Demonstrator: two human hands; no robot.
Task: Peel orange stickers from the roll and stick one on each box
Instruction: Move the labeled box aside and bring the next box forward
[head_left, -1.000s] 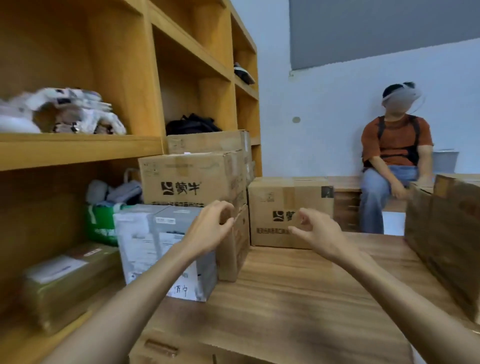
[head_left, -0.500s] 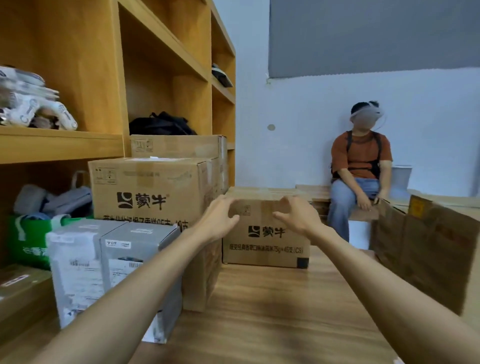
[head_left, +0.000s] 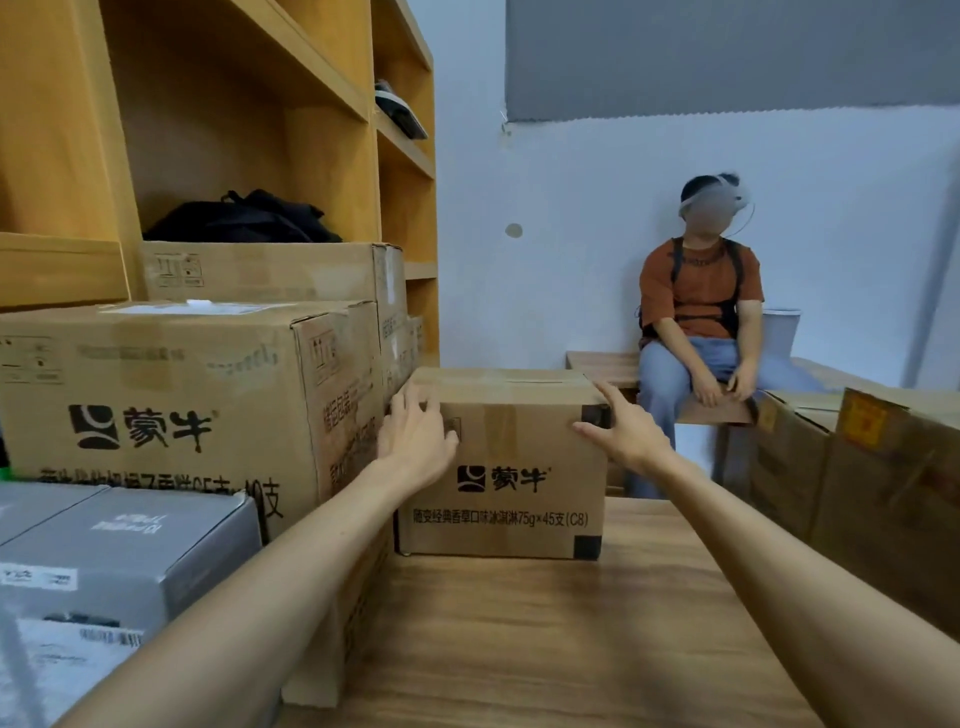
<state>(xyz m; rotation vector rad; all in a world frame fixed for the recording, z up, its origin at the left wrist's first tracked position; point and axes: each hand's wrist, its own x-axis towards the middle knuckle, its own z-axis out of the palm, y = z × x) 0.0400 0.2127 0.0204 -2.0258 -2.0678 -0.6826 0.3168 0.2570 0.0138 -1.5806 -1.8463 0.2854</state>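
Note:
A brown cardboard box (head_left: 501, 499) with black print stands at the far end of the wooden table (head_left: 561, 639). My left hand (head_left: 415, 434) lies with spread, straight fingers against the box's upper left front corner. My right hand (head_left: 626, 428) reaches the upper right corner, fingers straight, thumb out. Neither hand holds anything. A larger printed carton (head_left: 171, 395) stands to the left, with another carton (head_left: 270, 270) behind it. No sticker roll is in view. A box on the right (head_left: 878, 499) carries an orange sticker (head_left: 865, 418).
Grey parcels (head_left: 119, 561) sit at the near left. Wooden shelving (head_left: 218, 104) rises on the left, holding a black bag (head_left: 244, 218). A person in an orange shirt (head_left: 701, 306) sits on a bench against the white wall beyond the boxes.
I have moved closer to the far box. Both hands went forward from mid-air and now touch its upper front corners, with fingers spread wider.

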